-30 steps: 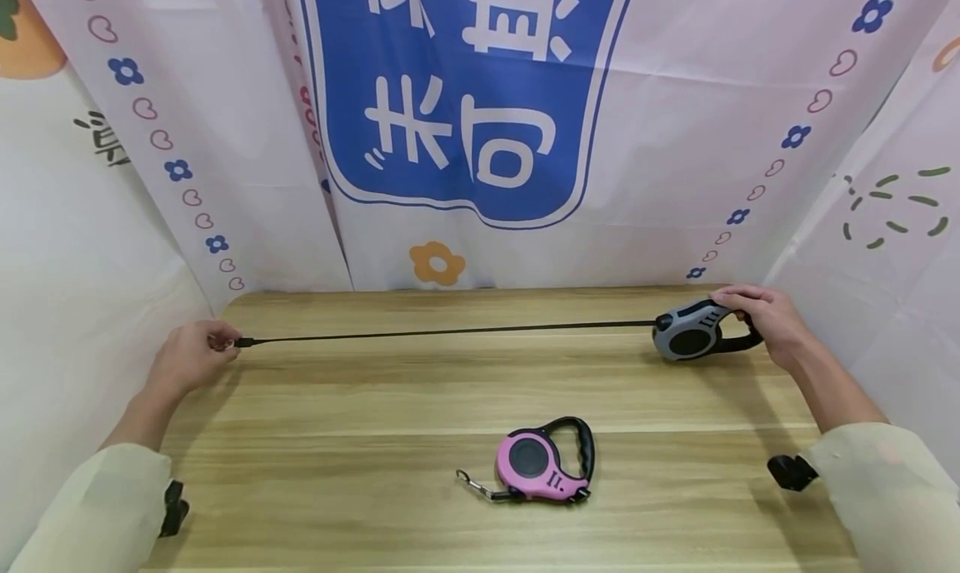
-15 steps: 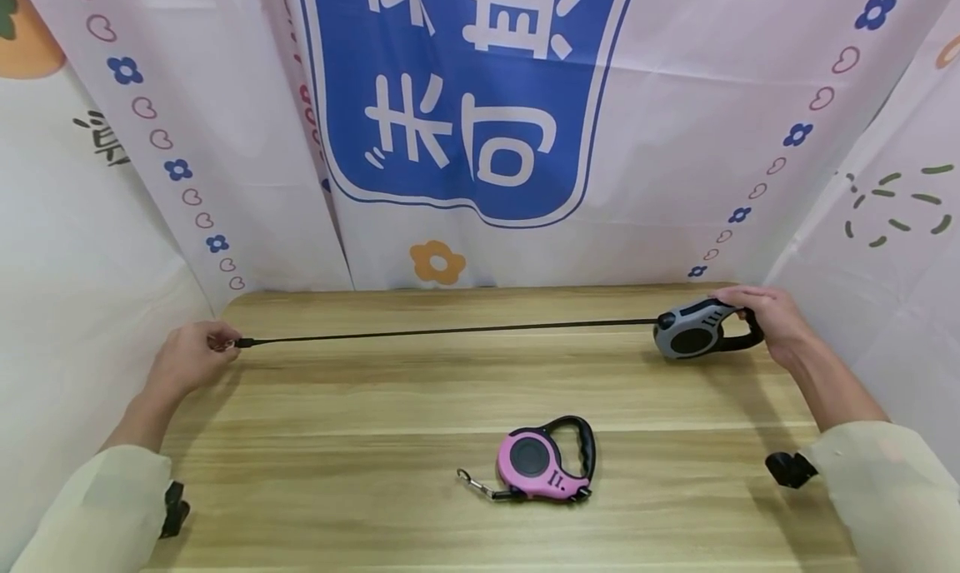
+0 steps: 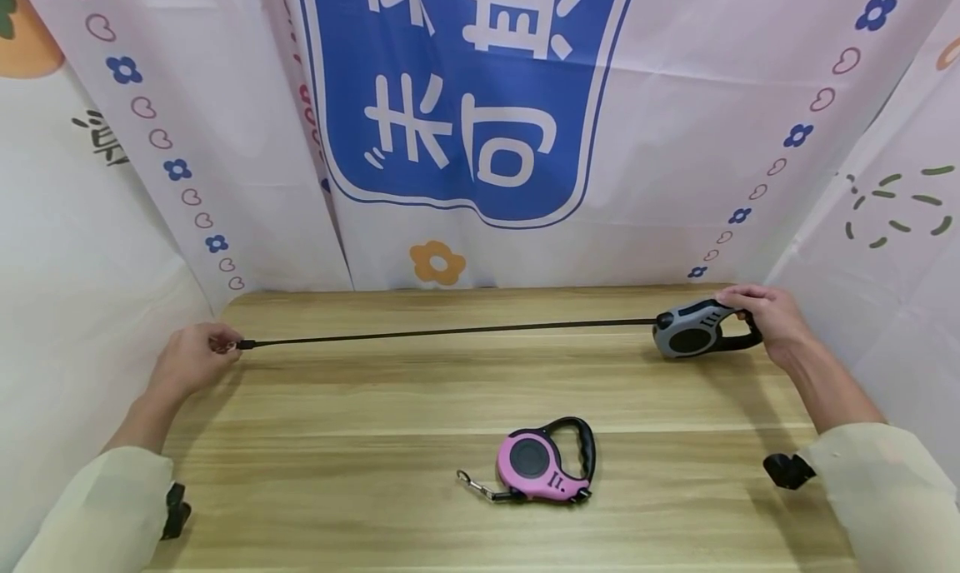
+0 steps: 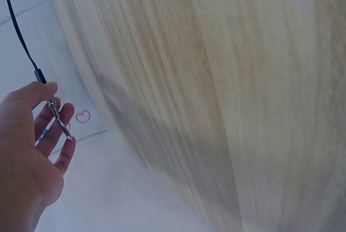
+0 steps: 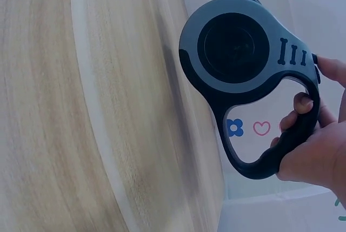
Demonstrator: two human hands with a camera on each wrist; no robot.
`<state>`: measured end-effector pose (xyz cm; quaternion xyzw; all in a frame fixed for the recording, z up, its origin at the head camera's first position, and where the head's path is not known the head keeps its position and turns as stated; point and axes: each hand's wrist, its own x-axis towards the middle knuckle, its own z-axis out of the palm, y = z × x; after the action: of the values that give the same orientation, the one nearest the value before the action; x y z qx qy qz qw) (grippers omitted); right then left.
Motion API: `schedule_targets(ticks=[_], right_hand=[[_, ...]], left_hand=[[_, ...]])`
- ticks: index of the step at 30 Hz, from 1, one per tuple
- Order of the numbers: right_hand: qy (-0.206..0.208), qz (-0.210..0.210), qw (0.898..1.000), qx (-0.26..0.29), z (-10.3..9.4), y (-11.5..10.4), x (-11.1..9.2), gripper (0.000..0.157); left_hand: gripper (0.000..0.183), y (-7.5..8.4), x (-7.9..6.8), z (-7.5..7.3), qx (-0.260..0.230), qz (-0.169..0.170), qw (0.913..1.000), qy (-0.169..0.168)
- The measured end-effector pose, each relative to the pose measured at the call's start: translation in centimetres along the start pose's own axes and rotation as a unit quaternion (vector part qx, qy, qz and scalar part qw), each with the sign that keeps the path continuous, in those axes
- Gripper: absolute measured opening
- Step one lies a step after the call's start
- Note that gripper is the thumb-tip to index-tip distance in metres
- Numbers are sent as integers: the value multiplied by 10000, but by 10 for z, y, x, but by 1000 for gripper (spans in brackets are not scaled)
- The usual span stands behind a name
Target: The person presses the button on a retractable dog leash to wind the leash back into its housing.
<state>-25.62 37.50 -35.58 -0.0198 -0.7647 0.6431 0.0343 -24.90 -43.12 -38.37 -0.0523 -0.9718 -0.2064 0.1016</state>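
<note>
My right hand [image 3: 772, 316] grips the black handle of a grey retractable dog leash [image 3: 687, 330] at the far right of the table. In the right wrist view its fingers curl through the handle loop, with the thumb at the button on the leash housing [image 5: 233, 48]. A thin black cord [image 3: 450, 331] runs taut from the housing across to the left. At its far end my left hand [image 3: 191, 356] pinches the leash's metal clip [image 4: 58, 116] between thumb and fingers. Nearer to me, a pink retractable leash [image 3: 531, 463] lies on the table, its clip [image 3: 474, 484] pointing left.
The wooden table [image 3: 337, 440] has a rounded far edge. White printed cloth [image 3: 660, 140] hangs behind it and along both sides, close to the hands. Black wrist devices sit at both sleeves.
Almost nothing differs: both hands keep their holds and the cord stays stretched. My left hand has shifted very slightly to the right and down.
</note>
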Motion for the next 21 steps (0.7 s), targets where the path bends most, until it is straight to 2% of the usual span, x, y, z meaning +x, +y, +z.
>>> schedule_targets(ticks=[12,18,21], right_hand=[[-65,-5,9996,-289,0,1,-2,16],[-101,64,9974,-712,0,3,-2,16],[-61,74,9976,-681,0,2,-1,14]], left_hand=[[24,0,0,0,74,19,10000,-22],[24,0,-1,0,95,-19,9999,-40],[26,1,-1,-2,118,-54,9998,-118]])
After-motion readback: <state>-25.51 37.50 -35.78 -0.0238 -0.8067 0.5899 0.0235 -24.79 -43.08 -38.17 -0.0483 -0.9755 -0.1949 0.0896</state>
